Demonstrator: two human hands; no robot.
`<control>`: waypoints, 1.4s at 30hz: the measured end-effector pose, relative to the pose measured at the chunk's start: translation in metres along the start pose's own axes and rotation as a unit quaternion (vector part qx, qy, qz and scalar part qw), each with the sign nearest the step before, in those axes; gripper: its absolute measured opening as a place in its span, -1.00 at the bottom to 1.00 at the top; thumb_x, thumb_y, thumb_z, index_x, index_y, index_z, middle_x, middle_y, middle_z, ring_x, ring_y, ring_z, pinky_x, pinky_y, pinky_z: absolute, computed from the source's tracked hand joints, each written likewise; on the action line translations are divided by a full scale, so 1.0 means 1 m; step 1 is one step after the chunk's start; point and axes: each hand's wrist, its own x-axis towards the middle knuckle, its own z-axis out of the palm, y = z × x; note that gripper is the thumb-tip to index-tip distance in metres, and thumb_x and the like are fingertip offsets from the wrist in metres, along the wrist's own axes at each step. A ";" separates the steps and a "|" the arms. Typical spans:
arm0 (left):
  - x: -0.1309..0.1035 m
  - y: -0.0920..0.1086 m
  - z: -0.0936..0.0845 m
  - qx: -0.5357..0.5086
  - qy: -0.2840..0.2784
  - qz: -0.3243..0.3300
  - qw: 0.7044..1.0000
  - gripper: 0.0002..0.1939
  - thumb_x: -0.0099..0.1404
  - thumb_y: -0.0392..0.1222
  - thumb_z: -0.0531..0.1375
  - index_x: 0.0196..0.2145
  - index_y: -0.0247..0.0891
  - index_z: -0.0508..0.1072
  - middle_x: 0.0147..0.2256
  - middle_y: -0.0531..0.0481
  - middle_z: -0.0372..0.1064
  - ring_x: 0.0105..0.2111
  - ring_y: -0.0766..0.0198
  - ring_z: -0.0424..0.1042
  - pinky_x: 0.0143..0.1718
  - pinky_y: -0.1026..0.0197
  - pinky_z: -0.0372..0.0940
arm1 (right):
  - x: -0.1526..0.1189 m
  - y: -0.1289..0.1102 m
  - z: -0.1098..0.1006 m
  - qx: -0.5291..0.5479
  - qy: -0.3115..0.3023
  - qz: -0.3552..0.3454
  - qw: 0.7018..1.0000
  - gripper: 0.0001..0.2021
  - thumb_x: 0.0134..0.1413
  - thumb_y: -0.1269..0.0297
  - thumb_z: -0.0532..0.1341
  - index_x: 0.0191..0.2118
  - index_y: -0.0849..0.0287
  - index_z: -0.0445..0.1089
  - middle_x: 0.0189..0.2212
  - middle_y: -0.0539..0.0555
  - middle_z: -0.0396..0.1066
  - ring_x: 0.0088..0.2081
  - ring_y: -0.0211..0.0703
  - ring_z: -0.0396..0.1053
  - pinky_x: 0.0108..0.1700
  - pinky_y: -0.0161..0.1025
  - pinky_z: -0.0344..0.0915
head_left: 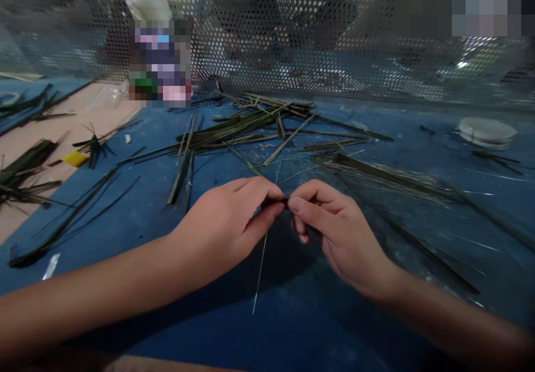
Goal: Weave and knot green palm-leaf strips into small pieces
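Above the blue tabletop point(209, 316), both hands meet at mid-view with fingertips pinched together. My left hand point(228, 216) is closed on a small dark strip point(286, 200), which looks like a piece of leaf. From the other side, the thumb and forefinger of my right hand point(334, 216) pinch the same strip; its lower fingers are curled beneath. A thin pale wire point(259, 274) slants down from below my left fingertips, its upper part passing behind them. Most of the strip is hidden by the fingers.
Dark green leaf strips point(238, 126) lie heaped beyond the hands. Fine wires point(393, 179) spread at right, near a white round roll point(487, 132). More leaf bundles point(29, 165) and a yellow piece point(74, 159) lie left. A perforated metal screen point(292, 43) stands behind.
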 end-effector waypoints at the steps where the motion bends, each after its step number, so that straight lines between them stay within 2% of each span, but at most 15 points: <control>1: 0.000 0.000 0.001 -0.018 0.001 -0.008 1.000 -0.81 0.35 -0.11 0.07 -0.26 -0.22 0.42 -0.31 0.01 0.46 -0.34 0.29 0.39 -0.27 0.29 0.18 | 0.001 -0.001 0.000 0.004 0.000 0.002 1.000 -0.86 0.13 0.29 0.25 -0.44 0.14 0.39 -0.60 -0.10 0.24 -0.55 -0.37 0.19 -0.52 -0.41 0.15; 6: 0.001 -0.001 0.006 -0.103 0.009 -0.040 0.994 -0.81 0.35 -0.08 0.09 -0.27 -0.22 0.42 -0.39 0.08 0.44 -0.43 0.36 0.36 -0.37 0.34 0.18 | 0.004 -0.004 -0.004 0.047 -0.010 0.032 0.998 -0.85 0.09 0.31 0.25 -0.47 0.16 0.36 -0.66 -0.12 0.19 -0.59 -0.38 0.12 -0.56 -0.41 0.09; 13: 0.003 -0.002 0.004 -0.112 -0.038 -0.058 0.991 -0.76 0.31 -0.04 0.13 -0.16 -0.21 0.44 -0.50 0.16 0.37 -0.55 0.43 0.26 -0.51 0.36 0.10 | 0.007 -0.007 -0.013 0.031 -0.003 0.036 0.999 -0.86 0.07 0.34 0.25 -0.48 0.17 0.36 -0.70 -0.13 0.17 -0.62 -0.38 0.11 -0.56 -0.39 0.06; 19: 0.005 0.000 0.006 -0.225 -0.044 -0.105 0.968 -0.77 0.33 -0.05 0.10 -0.23 -0.25 0.44 -0.41 0.10 0.39 -0.42 0.39 0.32 -0.41 0.36 0.18 | 0.010 -0.010 -0.011 0.059 -0.018 0.053 0.997 -0.87 0.06 0.35 0.24 -0.48 0.18 0.38 -0.71 -0.12 0.18 -0.64 -0.39 0.10 -0.55 -0.36 0.04; 23: 0.004 0.001 0.007 -0.274 -0.039 -0.101 0.956 -0.78 0.34 -0.08 0.10 -0.20 -0.25 0.43 -0.34 0.07 0.41 -0.33 0.37 0.35 -0.29 0.35 0.23 | 0.010 -0.012 -0.008 0.112 -0.004 0.080 0.990 -0.86 0.04 0.37 0.23 -0.52 0.19 0.36 -0.74 -0.14 0.11 -0.68 -0.43 0.04 -0.54 -0.34 0.03; 27: 0.002 -0.001 0.008 -0.232 -0.049 -0.093 0.967 -0.77 0.35 -0.07 0.07 -0.20 -0.23 0.43 -0.40 0.10 0.39 -0.42 0.39 0.32 -0.40 0.36 0.19 | 0.009 -0.012 -0.008 0.116 -0.003 0.098 0.988 -0.86 -0.01 0.39 0.22 -0.54 0.20 0.34 -0.76 -0.16 0.06 -0.70 -0.44 0.00 -0.54 -0.34 0.03; 30: 0.001 -0.003 0.008 -0.123 -0.048 -0.072 0.989 -0.76 0.35 -0.06 0.07 -0.15 -0.22 0.42 -0.52 0.15 0.33 -0.55 0.42 0.25 -0.52 0.35 0.09 | 0.008 -0.010 -0.010 0.091 -0.002 0.096 0.991 -0.85 0.00 0.38 0.23 -0.54 0.19 0.33 -0.76 -0.16 0.08 -0.69 -0.44 0.00 -0.55 -0.35 0.01; 32: 0.002 -0.004 0.008 -0.057 -0.042 -0.049 0.996 -0.73 0.34 -0.05 0.08 -0.09 -0.21 0.41 -0.53 0.16 0.34 -0.58 0.43 0.23 -0.54 0.34 0.03 | 0.007 -0.008 -0.010 0.067 -0.003 0.090 0.994 -0.84 0.03 0.36 0.23 -0.53 0.19 0.32 -0.75 -0.16 0.09 -0.68 -0.43 0.02 -0.56 -0.36 0.01; 34: 0.003 -0.004 0.005 -0.054 -0.051 -0.047 0.996 -0.72 0.34 -0.03 0.08 -0.09 -0.19 0.42 -0.50 0.14 0.36 -0.57 0.43 0.25 -0.53 0.34 0.03 | 0.005 -0.008 -0.010 0.038 -0.006 0.078 0.996 -0.83 0.06 0.34 0.23 -0.52 0.18 0.32 -0.73 -0.15 0.12 -0.65 -0.42 0.06 -0.56 -0.37 0.01; 37: 0.006 -0.002 0.001 -0.182 -0.087 -0.094 0.975 -0.74 0.35 -0.02 0.06 -0.22 -0.22 0.45 -0.55 0.15 0.28 -0.57 0.45 0.21 -0.54 0.37 0.06 | 0.004 -0.010 -0.010 -0.003 -0.006 0.051 0.999 -0.83 0.07 0.31 0.26 -0.50 0.17 0.34 -0.70 -0.13 0.17 -0.61 -0.40 0.10 -0.58 -0.40 0.01; 40: 0.008 0.001 -0.001 -0.333 -0.104 -0.145 0.926 -0.76 0.34 -0.04 0.08 -0.32 -0.28 0.38 -0.60 0.19 0.14 -0.60 0.47 0.13 -0.58 0.39 0.04 | 0.004 -0.012 -0.010 -0.020 -0.009 0.034 0.999 -0.83 0.07 0.28 0.27 -0.49 0.16 0.35 -0.68 -0.13 0.19 -0.60 -0.40 0.11 -0.58 -0.42 0.02; 42: 0.009 0.003 -0.001 -0.383 -0.098 -0.157 0.905 -0.79 0.32 -0.08 0.10 -0.34 -0.29 0.35 -0.61 0.20 0.10 -0.61 0.48 0.07 -0.60 0.40 0.00 | 0.005 -0.012 -0.011 -0.019 -0.014 0.037 0.999 -0.83 0.07 0.28 0.27 -0.49 0.16 0.35 -0.69 -0.13 0.18 -0.60 -0.40 0.11 -0.59 -0.43 0.02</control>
